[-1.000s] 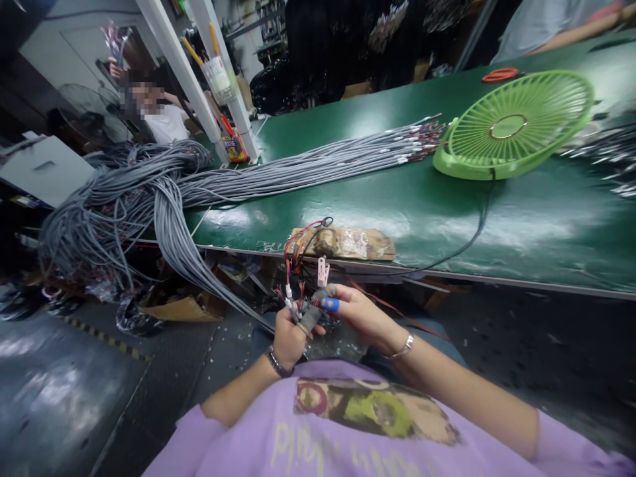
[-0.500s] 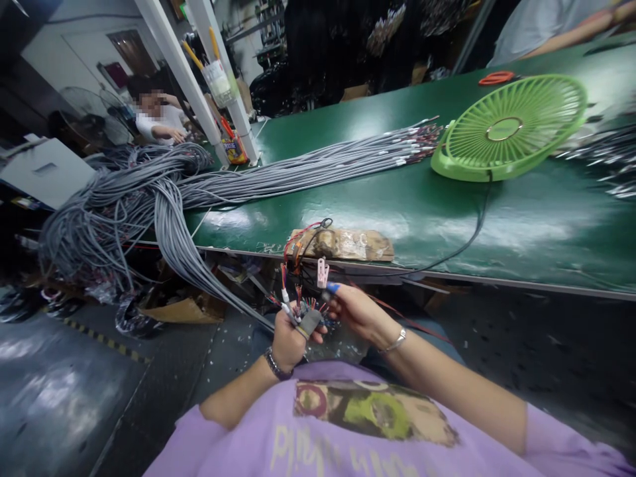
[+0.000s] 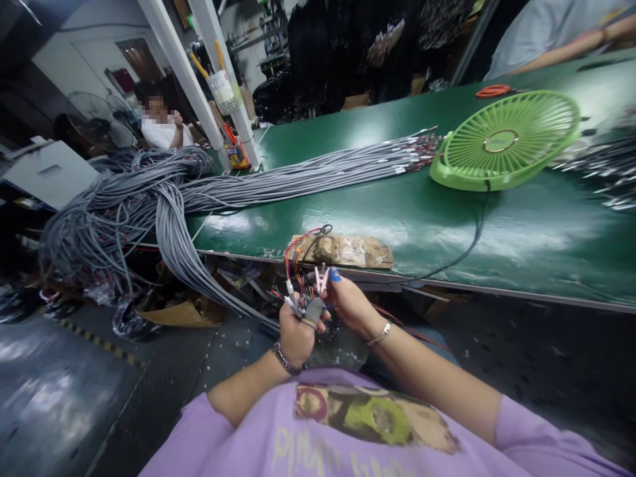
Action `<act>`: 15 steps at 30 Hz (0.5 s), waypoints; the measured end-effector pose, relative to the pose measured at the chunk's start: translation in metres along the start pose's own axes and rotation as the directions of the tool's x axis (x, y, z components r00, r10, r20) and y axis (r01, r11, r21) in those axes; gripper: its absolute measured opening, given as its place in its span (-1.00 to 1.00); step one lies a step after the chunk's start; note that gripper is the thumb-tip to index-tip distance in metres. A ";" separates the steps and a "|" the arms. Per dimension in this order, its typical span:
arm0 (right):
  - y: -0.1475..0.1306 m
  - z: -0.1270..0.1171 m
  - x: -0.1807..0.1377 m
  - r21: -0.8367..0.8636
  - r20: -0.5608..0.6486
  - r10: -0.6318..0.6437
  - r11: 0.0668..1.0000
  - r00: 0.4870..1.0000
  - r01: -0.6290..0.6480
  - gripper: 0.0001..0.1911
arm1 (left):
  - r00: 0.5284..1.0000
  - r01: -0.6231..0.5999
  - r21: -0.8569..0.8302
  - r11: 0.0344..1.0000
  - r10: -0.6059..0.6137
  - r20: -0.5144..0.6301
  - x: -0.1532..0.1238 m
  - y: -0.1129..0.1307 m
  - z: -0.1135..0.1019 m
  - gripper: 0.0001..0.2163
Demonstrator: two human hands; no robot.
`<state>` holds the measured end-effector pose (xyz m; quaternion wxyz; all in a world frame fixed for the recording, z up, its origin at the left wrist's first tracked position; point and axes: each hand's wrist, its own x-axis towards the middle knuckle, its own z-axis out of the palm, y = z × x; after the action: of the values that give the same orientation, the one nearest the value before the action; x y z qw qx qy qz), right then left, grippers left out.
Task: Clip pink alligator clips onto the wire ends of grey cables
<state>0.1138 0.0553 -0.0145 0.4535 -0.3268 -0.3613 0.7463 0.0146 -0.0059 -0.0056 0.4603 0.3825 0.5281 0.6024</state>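
Observation:
My left hand [image 3: 297, 334] is closed round the ends of several grey cables [image 3: 247, 310]. Thin coloured wires [image 3: 307, 291] fan out above its fingers, and a grey sleeve [image 3: 313, 310] covers its thumb. Close beside it on the right is my right hand [image 3: 354, 305], with blue wrapping on one fingertip. Its fingertips press against a small pink clip [image 3: 322, 281], whose two arms spread in a V over the wires. The clip's lower end and the inner fingers of the right hand are hidden.
A wooden block [image 3: 348, 251] with red and black leads lies on the edge of the green bench [image 3: 397, 212]. A green fan [image 3: 501, 140] stands at right, its cord trailing forward. More grey cables [image 3: 298, 175] stretch along the bench; a white post [image 3: 218, 73] rises behind. Two other people sit beyond.
My right hand has come up and slightly left, closer to the wires in my left hand. The pink clip's arms, together before, now stand apart. The person at far left has raised a hand.

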 end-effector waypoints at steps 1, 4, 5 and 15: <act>0.001 0.000 0.001 0.062 0.049 0.047 0.997 0.998 -0.050 -0.48 | 1.000 -0.004 -0.003 1.000 0.004 -0.009 0.001 0.000 0.001 -0.59; 0.005 0.001 0.004 0.203 0.168 0.137 0.964 0.976 -0.170 -0.49 | 0.999 -0.011 -0.005 1.000 0.011 -0.035 0.002 -0.002 0.002 -0.58; 0.006 0.000 0.005 0.231 0.196 0.162 0.951 0.967 -0.206 -0.49 | 0.999 -0.012 -0.005 1.000 0.012 -0.042 0.002 -0.003 0.002 -0.58; 0.008 -0.001 0.009 0.313 0.141 0.219 0.915 0.965 -0.254 -0.56 | 0.999 0.023 0.039 0.999 -0.021 -0.029 -0.001 -0.002 0.001 -0.60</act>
<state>0.1076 0.0612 -0.0233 0.3887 -0.2492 -0.2127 0.8612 0.0164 -0.0065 -0.0071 0.4517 0.3771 0.5506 0.5921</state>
